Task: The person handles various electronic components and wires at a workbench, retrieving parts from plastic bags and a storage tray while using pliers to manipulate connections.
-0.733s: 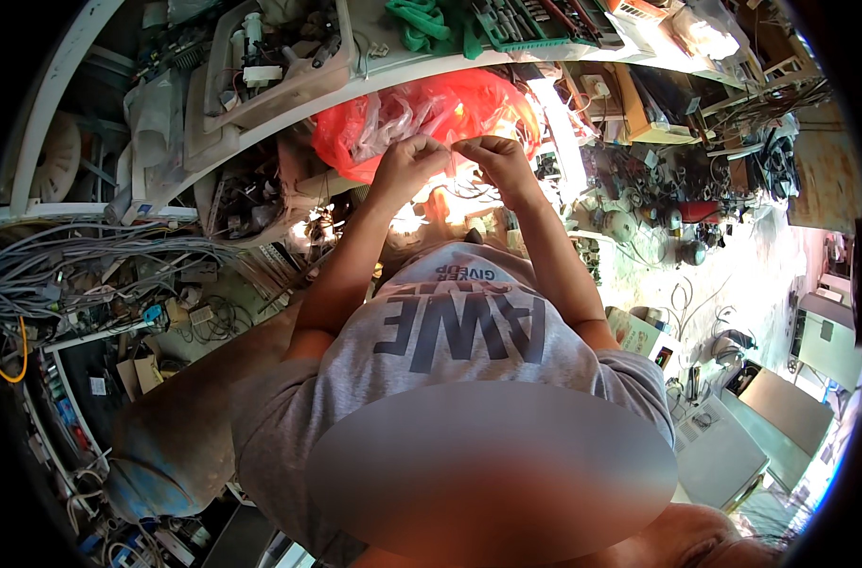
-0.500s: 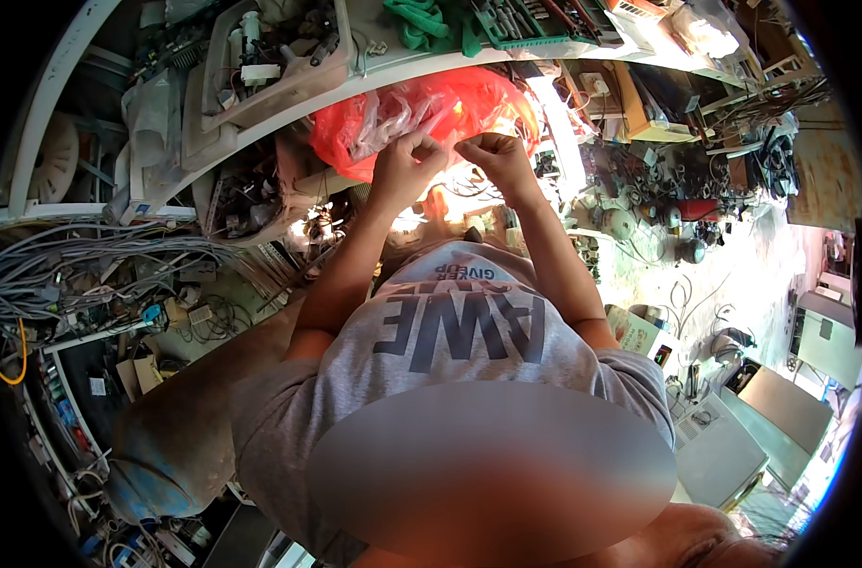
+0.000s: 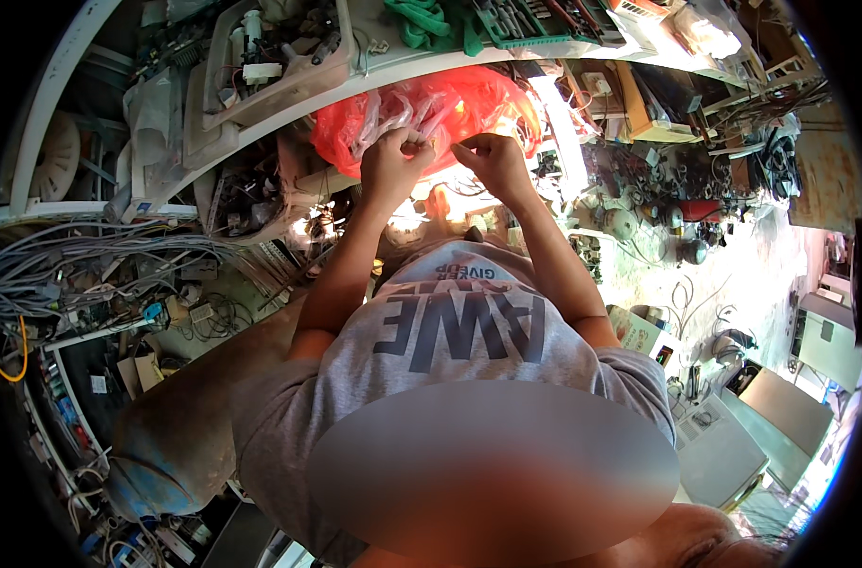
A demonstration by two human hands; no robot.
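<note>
Curling near thin, crinkled red plastic (image 3: pixel 483 99), both hands (image 3: pixel 390 168) (image 3: pixel 499 168) leave their grip unclear.

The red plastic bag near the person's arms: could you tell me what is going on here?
A person in a grey T-shirt faces a red plastic bag. The left-hand grip and right-hand grip are curled and apart, in front of the bag in this view. I cannot tell whether they touch it or hold something small. Beyond, a white table bears a tray of parts and a green bundle.
</note>
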